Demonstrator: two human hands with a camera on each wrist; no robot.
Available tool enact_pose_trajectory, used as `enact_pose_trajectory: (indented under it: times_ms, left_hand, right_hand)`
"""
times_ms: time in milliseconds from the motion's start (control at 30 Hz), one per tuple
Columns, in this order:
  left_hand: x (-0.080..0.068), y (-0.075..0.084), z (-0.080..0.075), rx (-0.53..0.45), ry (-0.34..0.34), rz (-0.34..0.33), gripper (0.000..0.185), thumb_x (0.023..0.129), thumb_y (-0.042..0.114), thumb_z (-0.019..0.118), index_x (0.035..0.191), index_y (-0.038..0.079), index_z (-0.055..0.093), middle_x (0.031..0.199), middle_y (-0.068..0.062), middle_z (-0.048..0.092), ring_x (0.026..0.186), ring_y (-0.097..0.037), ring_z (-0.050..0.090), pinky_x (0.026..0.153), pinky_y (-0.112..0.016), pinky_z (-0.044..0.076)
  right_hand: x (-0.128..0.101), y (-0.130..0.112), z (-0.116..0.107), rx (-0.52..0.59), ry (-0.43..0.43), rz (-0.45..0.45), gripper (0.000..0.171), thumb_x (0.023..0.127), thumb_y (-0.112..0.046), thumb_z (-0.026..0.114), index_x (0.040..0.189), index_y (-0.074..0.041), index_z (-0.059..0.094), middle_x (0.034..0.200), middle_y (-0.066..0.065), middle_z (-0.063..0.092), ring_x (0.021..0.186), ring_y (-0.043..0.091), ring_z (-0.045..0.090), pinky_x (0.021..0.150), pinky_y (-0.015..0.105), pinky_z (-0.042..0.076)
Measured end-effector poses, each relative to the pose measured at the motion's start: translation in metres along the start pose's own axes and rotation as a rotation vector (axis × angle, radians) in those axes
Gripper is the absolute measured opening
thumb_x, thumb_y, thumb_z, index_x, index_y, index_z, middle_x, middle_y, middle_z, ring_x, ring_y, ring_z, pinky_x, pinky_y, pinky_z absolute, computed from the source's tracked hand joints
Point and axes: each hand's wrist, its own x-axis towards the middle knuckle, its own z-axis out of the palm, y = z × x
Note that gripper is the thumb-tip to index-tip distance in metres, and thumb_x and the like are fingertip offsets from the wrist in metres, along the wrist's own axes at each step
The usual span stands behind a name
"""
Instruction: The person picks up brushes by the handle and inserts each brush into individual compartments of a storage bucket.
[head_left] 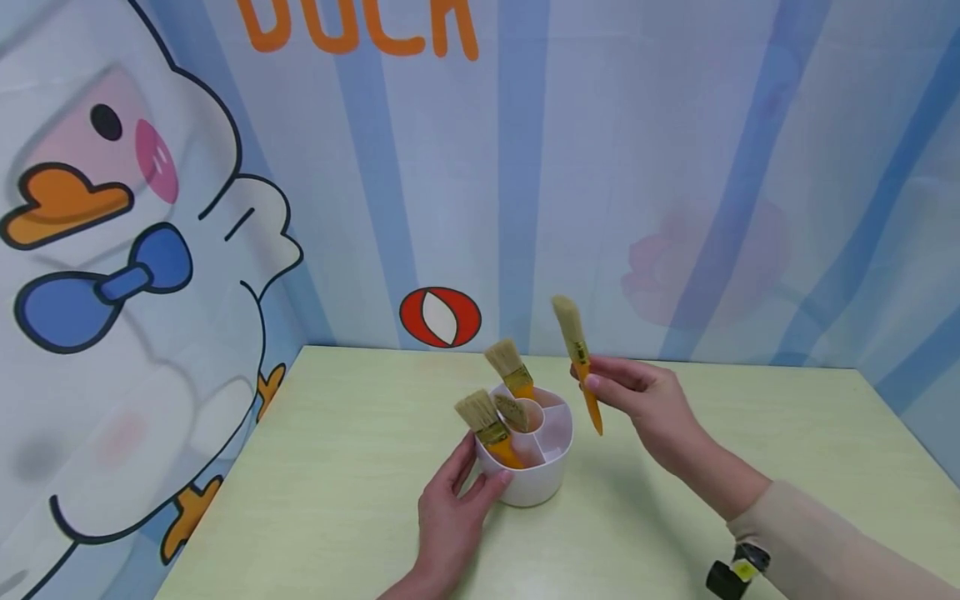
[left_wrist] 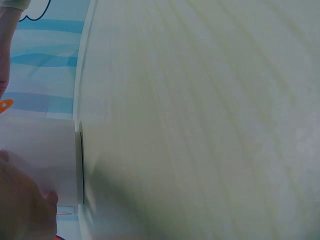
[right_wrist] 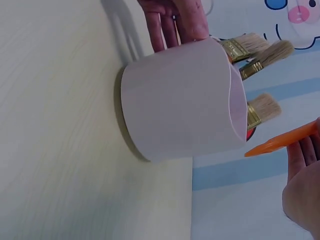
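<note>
The right hand [head_left: 637, 400] pinches a paintbrush [head_left: 577, 358] by its orange handle, bristles up, in the air just to the right of the white pot [head_left: 536, 479]. The pot stands on the pale green table [head_left: 315, 467], nearer the far edge than the near one, roughly midway between its sides. The left hand [head_left: 450, 517] curls around the pot's near left wall. Three more brushes [head_left: 487, 421] stand bristles-up in the pot's compartments.
</note>
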Motion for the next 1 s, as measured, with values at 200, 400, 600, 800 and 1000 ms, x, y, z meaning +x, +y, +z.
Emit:
enact_pose_trajectory:
  times_ms: [200, 400, 600, 800, 1000]
  left_hand:
    - [0.0, 0.0, 0.0, 0.004, 0.0, -0.001, 0.074, 0.092, 0.017, 0.087, 0.156, 0.003, 0.053, 0.162, -0.015, 0.051, 0.149, -0.031, 0.05, 0.106, -0.034, 0.056]
    - [0.0, 0.0, -0.001, -0.004, -0.002, 0.001, 0.074, 0.092, 0.017, 0.087, 0.156, 0.003, 0.053, 0.162, -0.016, 0.05, 0.149, -0.032, 0.049, 0.107, -0.035, 0.056]
    - [0.0, 0.0, 0.0, 0.001, -0.004, 0.008, 0.074, 0.092, 0.016, 0.087, 0.156, 0.001, 0.052, 0.162, -0.016, 0.05, 0.148, -0.033, 0.05, 0.107, -0.035, 0.056]
    - [-0.002, 0.001, 0.0, 0.004, -0.01, 0.025, 0.073, 0.093, 0.014, 0.086, 0.156, 0.0, 0.052, 0.162, -0.019, 0.05, 0.148, -0.035, 0.05, 0.106, -0.037, 0.056]
    - [-0.002, 0.002, -0.001, 0.0, -0.018, 0.035, 0.073, 0.093, 0.013, 0.085, 0.156, -0.001, 0.051, 0.162, -0.02, 0.049, 0.148, -0.035, 0.049, 0.106, -0.038, 0.057]
  right_hand:
    - [0.004, 0.0, 0.014, 0.122, -0.019, 0.0, 0.043, 0.105, -0.019, 0.072, 0.144, -0.002, 0.066, 0.122, -0.002, 0.079, 0.12, 0.012, 0.073, 0.104, 0.025, 0.057]
    - [0.008, 0.003, 0.028, 0.209, -0.023, -0.006, 0.031, 0.104, -0.013, 0.072, 0.135, -0.012, 0.075, 0.119, -0.004, 0.08, 0.118, 0.013, 0.073, 0.104, 0.026, 0.057]
    - [0.007, 0.008, 0.035, 0.213, -0.016, 0.024, 0.039, 0.104, -0.013, 0.072, 0.142, -0.002, 0.068, 0.122, -0.001, 0.08, 0.117, 0.014, 0.074, 0.104, 0.026, 0.058]
    - [0.003, 0.015, 0.037, 0.214, 0.003, 0.061, 0.044, 0.104, -0.008, 0.071, 0.143, 0.009, 0.061, 0.117, 0.001, 0.081, 0.111, 0.011, 0.076, 0.101, 0.026, 0.06]
    - [-0.001, 0.02, 0.038, 0.16, -0.008, 0.08, 0.046, 0.104, -0.014, 0.072, 0.145, 0.007, 0.061, 0.125, 0.007, 0.078, 0.113, 0.009, 0.074, 0.102, 0.024, 0.058]
